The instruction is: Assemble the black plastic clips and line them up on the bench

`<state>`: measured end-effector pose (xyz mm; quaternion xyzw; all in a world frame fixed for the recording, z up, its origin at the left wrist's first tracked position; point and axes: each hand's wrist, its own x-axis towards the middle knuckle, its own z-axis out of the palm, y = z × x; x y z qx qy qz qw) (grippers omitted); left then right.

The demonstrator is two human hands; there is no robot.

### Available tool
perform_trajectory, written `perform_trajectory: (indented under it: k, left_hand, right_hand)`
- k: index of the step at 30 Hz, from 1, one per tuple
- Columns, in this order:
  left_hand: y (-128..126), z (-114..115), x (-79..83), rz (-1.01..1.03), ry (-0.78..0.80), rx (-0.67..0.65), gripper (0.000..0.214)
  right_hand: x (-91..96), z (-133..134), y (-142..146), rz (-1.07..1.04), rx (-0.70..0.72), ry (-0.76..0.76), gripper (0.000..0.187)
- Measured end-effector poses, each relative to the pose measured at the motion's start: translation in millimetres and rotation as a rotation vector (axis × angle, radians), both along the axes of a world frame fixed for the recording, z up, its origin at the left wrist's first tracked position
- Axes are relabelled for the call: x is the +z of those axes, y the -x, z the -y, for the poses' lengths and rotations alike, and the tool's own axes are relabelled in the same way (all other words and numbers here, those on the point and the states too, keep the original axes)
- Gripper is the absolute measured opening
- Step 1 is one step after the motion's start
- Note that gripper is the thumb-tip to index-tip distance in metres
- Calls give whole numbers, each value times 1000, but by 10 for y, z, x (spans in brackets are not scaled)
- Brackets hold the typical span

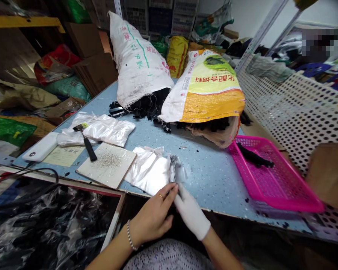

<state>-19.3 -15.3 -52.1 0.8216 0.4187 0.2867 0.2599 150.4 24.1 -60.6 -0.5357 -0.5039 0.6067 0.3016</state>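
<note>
My left hand (157,212), bare with a ring and a beaded bracelet, is closed with its fingertips pinched at the table's front edge. My right hand (192,214) wears a white glove and meets it there, fingers closed too. A crumpled clear plastic bag (175,169) rises from between the fingertips of both hands; its lower end is hidden by them. Just left of it lies a stack of clear plastic bags (149,169). Farther left, a white square board (108,165) carries small scattered bits, and a black-handled hammer (89,149) rests across its corner.
Two woven sacks, one white (141,63) and one yellow and white (211,88), spill black parts onto the blue table (211,168). A pink basket (270,187) at right holds a black part (255,155). A box of bagged black pieces (50,228) sits lower left.
</note>
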Motion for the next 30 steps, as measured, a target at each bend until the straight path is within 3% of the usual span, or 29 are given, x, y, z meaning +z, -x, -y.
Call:
perform_trajectory:
  k: [2,4,6,10,13,16,19,23,26,28,30]
  left_hand:
    - [-29,31,-1,71,78,67,82]
    - [-52,35,-59,160,165,108,75]
    - [-71,9,-178,266,220,134,70]
    - [-99,-19,-492,455,164,285,65]
    - [-93,43,-646,535,84,352,66]
    - [-15,63,-636,522,-90,544,64]
    - [95,-52,-481,294,-191,720,63]
    - [59,-178,-256,70,-226,537,15]
    - [-96,-93,-187,195,-199,368,16]
    - [-169,-12,-194,301,-108,308,20]
    - [-195,27,-230,332,-4,294,31]
  right_hand:
    - [-14,-15,17,111,-20,-106,47]
    - [-64,-79,42,141,-14,-41,54]
    - [-117,-159,63,114,52,54,50]
    - [-122,-238,81,33,173,74,42]
    - [-42,-222,97,179,198,-15,34]
    - [35,-204,132,337,206,-174,24]
    - [55,-201,178,357,200,-216,20]
    - [-15,-185,199,141,82,-77,17]
    - [-68,-151,143,-215,-20,123,26]
    - [-76,-113,96,-325,-119,118,31]
    - [-53,-52,73,-307,-210,40,35]
